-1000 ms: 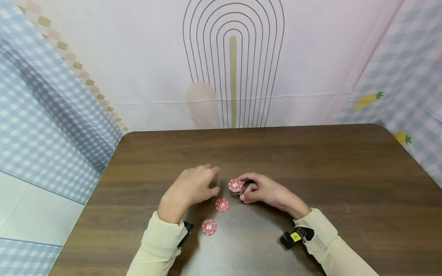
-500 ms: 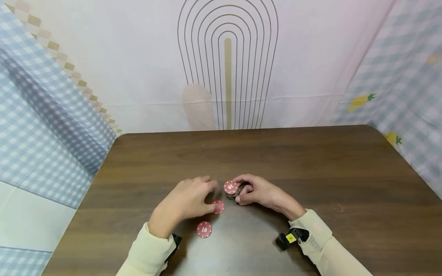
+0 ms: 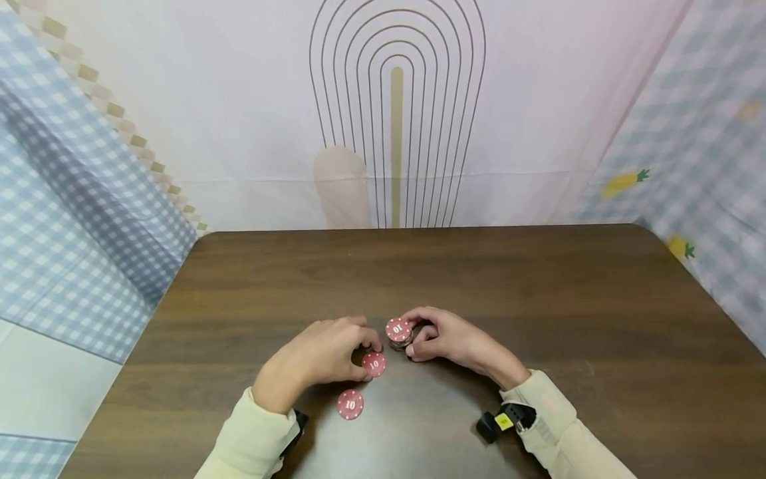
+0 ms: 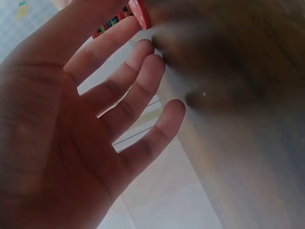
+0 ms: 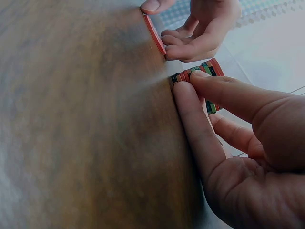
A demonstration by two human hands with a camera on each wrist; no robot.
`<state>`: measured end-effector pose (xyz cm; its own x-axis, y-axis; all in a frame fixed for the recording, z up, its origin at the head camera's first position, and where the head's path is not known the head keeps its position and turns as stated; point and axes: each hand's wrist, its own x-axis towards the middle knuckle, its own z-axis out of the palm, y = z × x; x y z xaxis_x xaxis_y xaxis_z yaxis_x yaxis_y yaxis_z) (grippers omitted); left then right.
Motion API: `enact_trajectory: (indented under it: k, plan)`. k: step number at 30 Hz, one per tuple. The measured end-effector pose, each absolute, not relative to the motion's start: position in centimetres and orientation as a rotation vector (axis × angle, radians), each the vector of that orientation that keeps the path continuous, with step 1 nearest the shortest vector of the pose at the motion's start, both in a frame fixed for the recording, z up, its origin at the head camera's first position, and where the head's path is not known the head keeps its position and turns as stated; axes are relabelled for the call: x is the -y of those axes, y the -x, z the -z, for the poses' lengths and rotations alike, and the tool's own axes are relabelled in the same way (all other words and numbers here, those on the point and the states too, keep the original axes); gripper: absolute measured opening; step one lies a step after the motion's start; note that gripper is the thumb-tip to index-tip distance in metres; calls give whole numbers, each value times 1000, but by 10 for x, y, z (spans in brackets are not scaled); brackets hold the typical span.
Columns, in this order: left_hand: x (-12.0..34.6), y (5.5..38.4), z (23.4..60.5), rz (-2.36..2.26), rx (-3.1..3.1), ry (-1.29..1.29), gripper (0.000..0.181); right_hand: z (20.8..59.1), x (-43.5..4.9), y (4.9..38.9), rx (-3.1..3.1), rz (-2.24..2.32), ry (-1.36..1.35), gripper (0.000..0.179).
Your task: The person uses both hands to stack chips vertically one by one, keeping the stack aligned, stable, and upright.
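Note:
In the head view my left hand (image 3: 317, 359) pinches a red poker chip (image 3: 374, 364) marked 10 by its edges, thumb on the near side and fingertip on the far side. The right wrist view shows this chip (image 5: 155, 34) lying at table level between thumb and fingers. My right hand (image 3: 456, 340) grips a stack of poker chips (image 3: 398, 330) from its right side; a red 10 chip tops it, with green, black and red edges below. Another red chip (image 3: 350, 404) lies flat nearer to me. The left wrist view shows my other left fingers spread (image 4: 169, 117).
A brown wooden table (image 3: 538, 279) lies under everything. Its far edge meets a white cloth (image 3: 251, 120) with arch lines. Blue checked cloth hangs at the left (image 3: 72, 219) and right (image 3: 706, 153). Black wrist cameras (image 3: 493, 426) sit at the cuffs.
My left hand has come down to the nearer of the two loose chips beside the stack and now pinches it. My right hand stays at the stack. The view has shifted slightly.

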<state>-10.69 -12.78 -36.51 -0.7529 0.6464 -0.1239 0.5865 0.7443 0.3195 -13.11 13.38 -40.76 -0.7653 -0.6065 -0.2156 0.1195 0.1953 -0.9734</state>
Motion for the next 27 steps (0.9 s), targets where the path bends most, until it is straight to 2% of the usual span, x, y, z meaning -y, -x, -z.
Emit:
enact_trajectory:
  k: [16, 27]
  plan:
    - [120, 105, 372, -241, -2790, -1081, 29, 409, -135, 127, -1886, 1652, 451, 55]
    - [119, 102, 368, -222, -2820, -1031, 31, 409, -134, 130, -1890, 1637, 442, 56]
